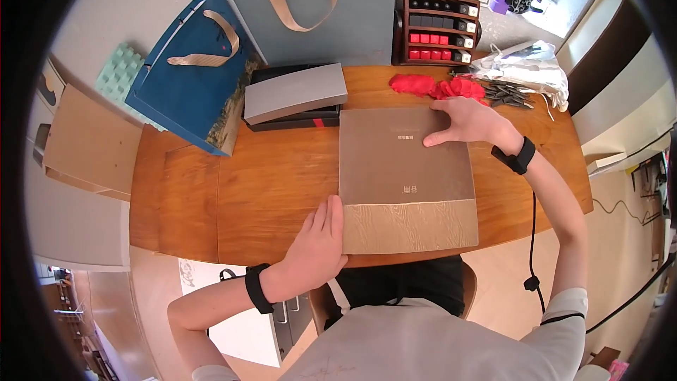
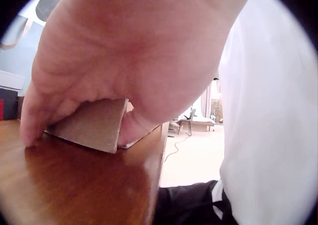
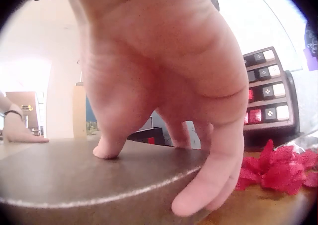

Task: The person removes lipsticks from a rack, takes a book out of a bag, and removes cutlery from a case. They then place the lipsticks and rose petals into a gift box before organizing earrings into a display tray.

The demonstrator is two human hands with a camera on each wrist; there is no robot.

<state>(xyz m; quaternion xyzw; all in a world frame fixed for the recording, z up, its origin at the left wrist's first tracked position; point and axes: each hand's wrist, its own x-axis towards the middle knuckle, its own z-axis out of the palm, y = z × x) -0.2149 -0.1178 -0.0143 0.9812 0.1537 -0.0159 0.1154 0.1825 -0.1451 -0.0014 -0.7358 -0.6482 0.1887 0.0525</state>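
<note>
A flat brown gift box (image 1: 395,169) with a wood-grain band along its near edge lies on the wooden table in front of me. My left hand (image 1: 316,245) holds its near left corner, fingers along the left side and thumb round at the near side. In the left wrist view the box corner (image 2: 97,126) shows between thumb and fingers, low over the tabletop. My right hand (image 1: 471,121) grips the far right corner. Its thumb (image 3: 107,150) presses on the top face, while the fingers (image 3: 208,185) reach down over the edge.
Behind stand a grey paper bag (image 1: 360,21), a blue gift bag (image 1: 180,85) and a small rack (image 1: 434,28) of red and black items. A grey-and-black box (image 1: 296,92) sits back left. Red petals (image 1: 458,89), dark clips (image 1: 508,94) and a white plastic bag (image 1: 525,67) lie back right.
</note>
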